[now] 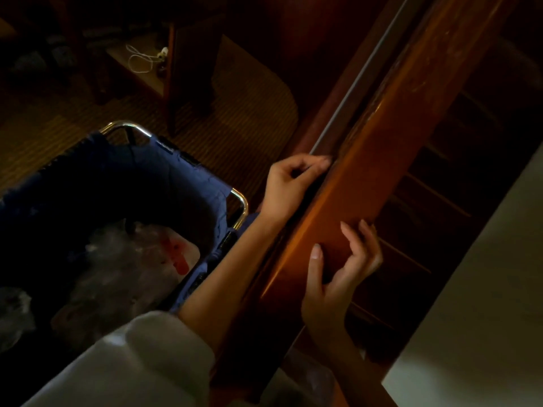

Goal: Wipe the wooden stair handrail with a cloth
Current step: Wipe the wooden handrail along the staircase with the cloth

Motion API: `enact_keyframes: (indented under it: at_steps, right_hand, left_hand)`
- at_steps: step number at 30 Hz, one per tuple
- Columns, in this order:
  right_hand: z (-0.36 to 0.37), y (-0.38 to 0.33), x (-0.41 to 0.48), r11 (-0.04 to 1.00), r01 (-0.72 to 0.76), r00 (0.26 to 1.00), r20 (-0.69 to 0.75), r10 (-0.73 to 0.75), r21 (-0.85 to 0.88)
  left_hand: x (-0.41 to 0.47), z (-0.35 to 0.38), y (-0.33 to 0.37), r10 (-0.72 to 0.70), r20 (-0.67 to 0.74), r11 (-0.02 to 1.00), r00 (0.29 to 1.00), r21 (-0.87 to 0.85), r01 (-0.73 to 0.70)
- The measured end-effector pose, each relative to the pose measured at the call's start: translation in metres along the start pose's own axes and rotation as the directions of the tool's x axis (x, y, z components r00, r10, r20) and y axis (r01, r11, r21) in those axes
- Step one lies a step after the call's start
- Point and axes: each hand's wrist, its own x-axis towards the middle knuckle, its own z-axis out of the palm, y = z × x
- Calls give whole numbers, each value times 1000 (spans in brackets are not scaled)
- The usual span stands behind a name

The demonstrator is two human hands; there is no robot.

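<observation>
The wooden handrail (pixel 379 160) runs between my hands. A blue laundry cart (pixel 123 207) stands just left of my left arm. My left hand (pixel 289 186) presses on the rail's dark edge; my right hand (pixel 343 268) rests half open on top. I see no cloth.

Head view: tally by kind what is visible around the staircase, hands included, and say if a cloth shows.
Hands: 2, left hand, right hand
Wooden handrail: 1
Blue fabric cart with chrome frame: 1
White cable: 1
Cloth: 0 clearly visible
Total: 5
</observation>
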Motion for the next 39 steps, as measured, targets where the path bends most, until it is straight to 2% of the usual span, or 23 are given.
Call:
enact_keyframes:
  at_steps: [5, 8, 11, 14, 19, 22, 28, 30, 34, 37, 39]
  right_hand:
    - [2, -8, 5, 988, -103, 994, -19, 106, 113]
    - [2, -11, 29, 996, -71, 997, -7, 72, 54]
    - [3, -11, 52, 999, -37, 999, -16, 37, -25]
    - [5, -12, 55, 998, -14, 1000, -26, 12, -54]
    - [5, -11, 55, 999, 27, 999, -43, -28, -35]
    - [4, -10, 54, 1000, -3, 999, -39, 2, -25]
    - [6, -9, 54, 1000, -19, 998, -54, 18, -15]
    - [6, -10, 54, 1000, -20, 998, -56, 19, -21]
    - [7, -9, 54, 999, -31, 997, -76, 29, -25]
    - [7, -9, 54, 997, -36, 996, -85, 30, -74]
    - [7, -9, 54, 996, -25, 996, -87, 17, -85]
  left_hand:
    - [-67, -38, -29, -81, 16, 996, 997, 46, 80]
    - [-77, -46, -33, -80, -18, 996, 997, 42, 81]
    - [-57, -34, -23, -47, -28, 995, 999, 90, 49]
    - [-11, -6, -2, 48, 4, 990, 999, 136, -48]
    - [52, 25, 26, 39, 42, 999, 998, 33, -40]
    - [26, 10, 14, 40, 53, 998, 998, 40, -42]
    - [-46, -32, -11, -78, 22, 991, 997, 109, 75]
    - [-33, -21, -3, -57, 19, 989, 998, 139, 54]
    - [46, 27, 30, 90, 13, 979, 996, 185, -91]
    - [97, 48, 57, 48, 77, 990, 996, 130, -57]
    - [98, 49, 55, 49, 56, 996, 997, 76, -53]
